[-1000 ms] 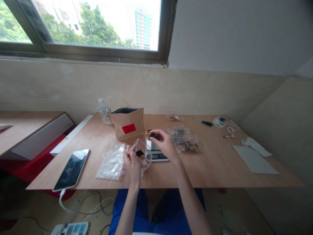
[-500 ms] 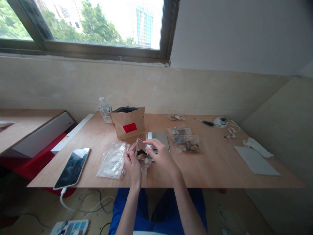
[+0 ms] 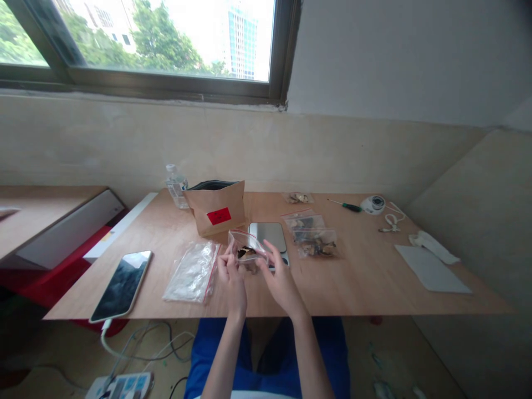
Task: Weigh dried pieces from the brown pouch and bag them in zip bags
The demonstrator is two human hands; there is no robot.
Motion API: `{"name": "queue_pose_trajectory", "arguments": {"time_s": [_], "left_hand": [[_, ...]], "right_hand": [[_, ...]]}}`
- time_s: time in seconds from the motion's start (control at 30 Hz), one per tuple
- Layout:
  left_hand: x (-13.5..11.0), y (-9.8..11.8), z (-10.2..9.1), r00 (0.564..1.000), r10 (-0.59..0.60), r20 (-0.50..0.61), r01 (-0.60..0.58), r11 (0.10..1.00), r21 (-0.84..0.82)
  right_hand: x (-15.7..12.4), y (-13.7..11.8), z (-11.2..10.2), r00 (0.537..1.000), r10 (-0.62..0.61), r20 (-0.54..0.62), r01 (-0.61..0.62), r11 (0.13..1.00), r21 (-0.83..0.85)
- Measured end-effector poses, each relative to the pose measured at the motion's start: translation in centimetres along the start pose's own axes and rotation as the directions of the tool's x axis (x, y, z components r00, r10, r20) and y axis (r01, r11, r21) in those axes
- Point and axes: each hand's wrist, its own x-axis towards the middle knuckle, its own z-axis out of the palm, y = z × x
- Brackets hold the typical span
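Holding up: small zip bag, long axis running left to right, from what I see.
left hand: pinching its left corner.
right hand: fingers at right end, can't tell if gripping.

A zip bag is held just above the bench, in front of a digital scale, with a paper bag behind it and a water bottle behind that bag's left side. Left of the scale lie a plastic bag, then a phone; right of it lie two filled zip bags, then a screwdriver farther back and a sheet at the far end.
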Motion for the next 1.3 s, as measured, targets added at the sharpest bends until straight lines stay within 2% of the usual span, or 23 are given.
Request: {"name": "queue_pose_trajectory", "arguments": {"time_s": [0.17, 0.33, 0.43, 0.53, 0.7, 0.77, 0.87, 0.97, 1.07, 1.2, 1.3], "left_hand": [[0.4, 0.2, -0.2, 0.991, 0.122, 0.055, -0.126, 0.989, 0.078], [1.9, -0.4, -1.6, 0.991, 0.040, 0.130, -0.066, 0.978, 0.199], [2.5, -0.5, -2.3, 0.973, 0.000, 0.229, -0.049, 0.977, 0.207], [2.4, -0.2, -2.4, 0.953, 0.009, 0.304, -0.069, 0.980, 0.187], [1.4, 0.5, -1.9, 0.933, -0.001, 0.360, -0.079, 0.975, 0.209], [1.2, 0.6, -1.8, 0.942, 0.009, 0.336, -0.086, 0.973, 0.215], [1.1, 0.7, -1.6, 0.969, 0.046, 0.243, -0.093, 0.978, 0.187], [0.9, 0.7, -1.4, 0.973, 0.014, 0.230, -0.046, 0.990, 0.133], [0.8, 0.6, -1.4, 0.980, -0.043, 0.196, 0.028, 0.997, 0.077], [1.0, 0.3, -1.6, 0.985, -0.073, 0.155, 0.071, 0.997, 0.022], [1.2, 0.1, -1.8, 0.980, -0.083, 0.181, 0.086, 0.996, -0.005]], "right_hand": [[0.1, -0.4, -1.1, 0.989, -0.037, -0.142, 0.043, 0.998, 0.042], [-0.1, 0.1, -1.7, 0.981, -0.003, -0.193, 0.041, 0.981, 0.190], [0.0, 0.3, -2.0, 0.957, 0.014, -0.290, 0.052, 0.975, 0.218], [0.1, 0.6, -2.4, 0.929, 0.024, -0.369, 0.070, 0.969, 0.238], [0.0, 0.9, -2.9, 0.936, 0.020, -0.351, 0.044, 0.984, 0.172], [-0.1, 0.8, -3.2, 0.929, 0.006, -0.369, 0.046, 0.990, 0.134], [-0.2, 0.8, -3.6, 0.898, 0.001, -0.441, 0.055, 0.992, 0.115], [-0.2, 0.8, -3.9, 0.887, 0.012, -0.461, 0.041, 0.994, 0.105], [-0.2, 0.8, -4.2, 0.905, 0.022, -0.425, 0.018, 0.996, 0.090], [-0.2, 1.1, -4.5, 0.955, 0.016, -0.296, 0.002, 0.998, 0.060], [-0.2, 1.3, -4.6, 0.955, 0.010, -0.296, 0.010, 0.998, 0.065]]}}
